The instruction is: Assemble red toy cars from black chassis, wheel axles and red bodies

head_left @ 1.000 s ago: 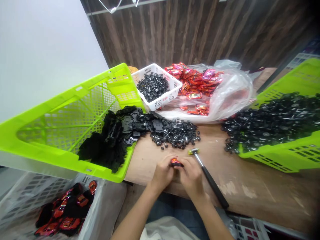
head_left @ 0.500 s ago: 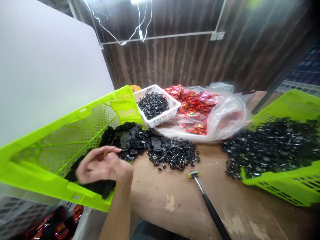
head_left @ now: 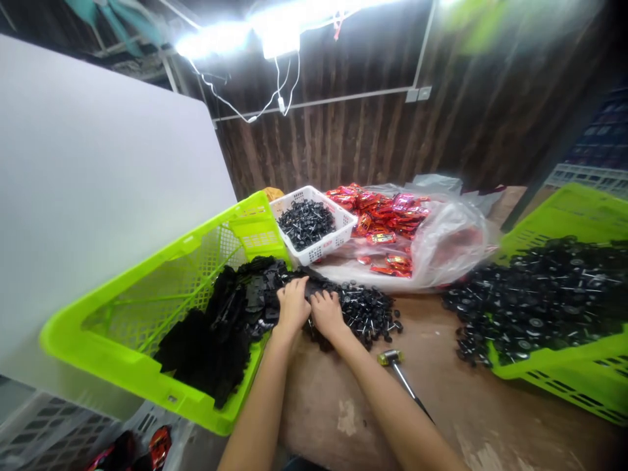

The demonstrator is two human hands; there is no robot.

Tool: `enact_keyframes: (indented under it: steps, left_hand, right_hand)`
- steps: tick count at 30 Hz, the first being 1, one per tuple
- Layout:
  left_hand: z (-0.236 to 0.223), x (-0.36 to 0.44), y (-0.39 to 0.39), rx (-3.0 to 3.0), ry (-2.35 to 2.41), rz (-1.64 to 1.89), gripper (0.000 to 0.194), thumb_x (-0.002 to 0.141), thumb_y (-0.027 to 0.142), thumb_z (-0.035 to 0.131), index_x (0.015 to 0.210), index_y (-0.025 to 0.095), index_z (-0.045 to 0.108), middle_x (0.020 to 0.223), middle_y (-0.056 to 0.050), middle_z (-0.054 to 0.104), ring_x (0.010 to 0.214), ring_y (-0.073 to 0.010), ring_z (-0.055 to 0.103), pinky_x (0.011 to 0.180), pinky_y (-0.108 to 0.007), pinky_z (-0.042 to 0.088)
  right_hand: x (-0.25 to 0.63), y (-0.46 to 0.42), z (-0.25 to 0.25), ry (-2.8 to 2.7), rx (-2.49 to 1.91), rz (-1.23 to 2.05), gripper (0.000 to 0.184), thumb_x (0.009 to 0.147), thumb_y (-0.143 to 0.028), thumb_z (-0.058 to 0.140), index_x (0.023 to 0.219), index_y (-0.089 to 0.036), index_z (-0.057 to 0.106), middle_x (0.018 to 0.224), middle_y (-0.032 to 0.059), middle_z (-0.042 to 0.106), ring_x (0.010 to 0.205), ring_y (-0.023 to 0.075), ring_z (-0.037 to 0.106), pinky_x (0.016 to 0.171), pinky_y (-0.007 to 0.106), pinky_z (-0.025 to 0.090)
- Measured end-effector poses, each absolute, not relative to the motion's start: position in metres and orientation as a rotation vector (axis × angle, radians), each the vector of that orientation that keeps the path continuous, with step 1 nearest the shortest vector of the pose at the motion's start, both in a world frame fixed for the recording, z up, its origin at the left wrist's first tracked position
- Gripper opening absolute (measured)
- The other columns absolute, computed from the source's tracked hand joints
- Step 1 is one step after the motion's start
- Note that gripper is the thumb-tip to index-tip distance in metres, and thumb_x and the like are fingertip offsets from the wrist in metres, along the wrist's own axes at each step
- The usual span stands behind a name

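Observation:
My left hand (head_left: 293, 305) and my right hand (head_left: 328, 314) are close together, where the heap of flat parts meets the pile of wheels. Both have curled fingers on a flat black plastic plate (head_left: 314, 286), partly hidden between them. To their left, black plastic plates (head_left: 255, 294) lie heaped, spilling out of a tipped green crate (head_left: 142, 386). Right beside my right hand spreads a pile of small black wheels on metal axles (head_left: 370, 311). A hammer (head_left: 391, 357) with a yellowish head lies on the table, its handle partly behind my right forearm.
Behind stands a white basket (head_left: 326, 245) of wheel-and-axle parts. Shiny red toy car bodies (head_left: 383, 216) lie in a clear plastic bag (head_left: 446, 245). At right, a second green crate (head_left: 554, 386) spills more wheels (head_left: 540, 301) onto the wooden table (head_left: 318, 399).
My left hand has moved right from over the green crate to the edge of the wheel pile. My right hand has come into view beside it. The view has tilted up slightly.

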State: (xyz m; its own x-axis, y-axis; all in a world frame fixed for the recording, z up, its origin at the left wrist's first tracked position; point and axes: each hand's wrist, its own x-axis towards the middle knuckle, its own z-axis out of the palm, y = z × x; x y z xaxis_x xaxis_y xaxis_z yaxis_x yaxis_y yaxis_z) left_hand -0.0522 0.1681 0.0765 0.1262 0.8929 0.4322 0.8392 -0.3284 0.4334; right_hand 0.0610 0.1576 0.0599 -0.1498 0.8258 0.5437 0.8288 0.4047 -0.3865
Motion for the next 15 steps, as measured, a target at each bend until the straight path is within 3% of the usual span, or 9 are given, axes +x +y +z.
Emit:
enact_keyframes:
  steps: [3, 6, 8, 11, 13, 15]
  left_hand:
    - [0.07, -0.049, 0.163, 1.859, 1.628, 1.355, 0.063, 0.078, 0.013, 0.051, 0.139, 0.017, 0.033, 0.128, -0.017, 0.054, 0.115, -0.0258, 0.053, 0.1, -0.046, 0.036]
    - [0.068, -0.043, 0.156, 1.395, 1.254, 1.595, 0.076, 0.072, 0.028, 0.068, 0.139, 0.022, 0.031, 0.136, -0.016, 0.047, 0.117, -0.0264, 0.053, 0.096, -0.041, 0.043]
    - [0.072, -0.038, 0.146, 1.131, 0.956, 1.652, 0.068, 0.066, 0.026, 0.075, 0.127, 0.024, 0.045, 0.122, -0.01, 0.058, 0.104, -0.0214, 0.061, 0.087, -0.032, 0.05]
    - [0.088, -0.04, 0.122, 0.762, 0.639, 1.687, 0.044, 0.059, 0.015, 0.08, 0.097, 0.02, 0.058, 0.082, 0.002, 0.066, 0.067, -0.0091, 0.065, 0.061, -0.016, 0.053]
    - [0.103, -0.049, 0.1, 0.542, 0.386, 1.647, 0.04, 0.061, 0.011, 0.079, 0.092, 0.02, 0.056, 0.069, 0.007, 0.064, 0.051, -0.0036, 0.059, 0.045, -0.007, 0.046]
    - [0.119, -0.064, 0.077, 0.379, 0.058, 1.596, 0.036, 0.071, 0.012, 0.072, 0.099, 0.022, 0.053, 0.068, 0.01, 0.064, 0.045, 0.0009, 0.056, 0.036, 0.001, 0.037]
  right_hand:
    - [0.07, 0.167, 0.066, -1.814, -1.434, -0.029, 0.023, 0.091, -0.014, 0.041, 0.092, -0.01, 0.064, 0.08, 0.0131, 0.069, 0.078, 0.0208, 0.064, 0.087, 0.037, 0.043]
    - [0.083, 0.137, 0.076, -1.584, -1.471, -0.045, 0.04, 0.098, -0.018, 0.022, 0.108, -0.009, 0.059, 0.095, 0.0142, 0.068, 0.087, 0.0196, 0.063, 0.085, 0.032, 0.044]
    - [0.093, 0.111, 0.082, -1.496, -1.353, 0.124, 0.041, 0.099, -0.023, 0.02, 0.11, -0.013, 0.058, 0.098, 0.01, 0.068, 0.089, 0.0174, 0.063, 0.08, 0.028, 0.047]
    - [0.13, 0.088, 0.082, -1.485, -1.317, 0.408, 0.034, 0.098, -0.029, 0.031, 0.104, -0.02, 0.062, 0.095, 0.0039, 0.069, 0.085, 0.0158, 0.064, 0.077, 0.025, 0.048]
    - [0.17, 0.088, 0.073, -1.448, -1.622, 0.401, 0.027, 0.093, -0.026, 0.038, 0.096, -0.02, 0.065, 0.092, 0.0052, 0.069, 0.088, 0.0186, 0.063, 0.081, 0.029, 0.047]
    - [0.211, 0.094, 0.057, -1.363, -1.832, 0.361, 0.015, 0.083, -0.017, 0.051, 0.084, -0.017, 0.066, 0.09, 0.0106, 0.068, 0.093, 0.0256, 0.062, 0.086, 0.039, 0.044]
